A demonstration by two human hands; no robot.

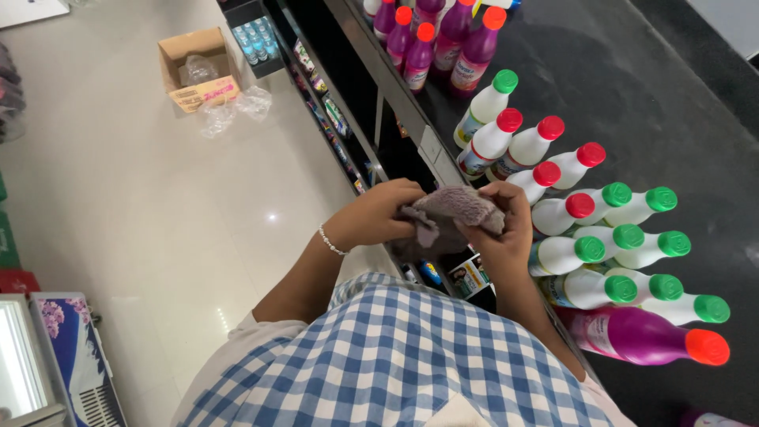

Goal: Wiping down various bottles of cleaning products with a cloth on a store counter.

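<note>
Head view. I see both hands meeting just in front of the checked shirt [395, 356], with a bunched grey-mauve cloth [452, 212] between them. My left hand [378, 215] has its fingers curled shut over the cloth's left edge, knuckles up, a beaded bracelet [332, 241] at the wrist. My right hand [500, 229] pinches the cloth's right side, thumb over the top fold, fingers closed beneath; most of the cloth bulges above the fingertips. Just beyond the right fingers stand white bottles [569, 213] with red and green caps on the dark counter [632, 103]; a purple bottle [640, 336] lies beside the forearm.
</note>
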